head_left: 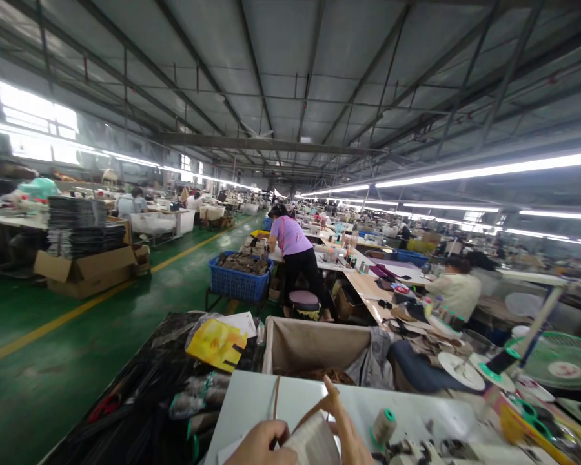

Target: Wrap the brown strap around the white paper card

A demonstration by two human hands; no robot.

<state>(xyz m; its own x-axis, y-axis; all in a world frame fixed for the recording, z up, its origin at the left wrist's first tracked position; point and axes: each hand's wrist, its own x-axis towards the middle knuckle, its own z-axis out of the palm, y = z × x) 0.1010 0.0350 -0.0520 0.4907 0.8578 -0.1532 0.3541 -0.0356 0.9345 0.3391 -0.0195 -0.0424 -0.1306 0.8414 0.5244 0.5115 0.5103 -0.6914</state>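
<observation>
At the bottom of the head view, my left hand [264, 444] is curled with its fingers closed on the near edge of a light grey fabric piece [314, 442]. Rising beside that piece, my right hand [346, 429] has one finger pointing up, and a narrow brown strip [308, 413] runs into its grip. The lower end of the strip meets the grey piece near my left hand. Both hands are over a pale sewing table [249, 394], where another thin brown strip [275, 395] lies across the far edge. The frame's bottom cuts off both wrists.
A grey thread cone [383, 426] stands right of my hands, beside sewing machine parts [416, 452]. Beyond the table is a cloth-lined bin [319, 339]. Left are a yellow packet [217, 342] and red-handled scissors [106, 405]. A person in purple [293, 236] bends over a table ahead.
</observation>
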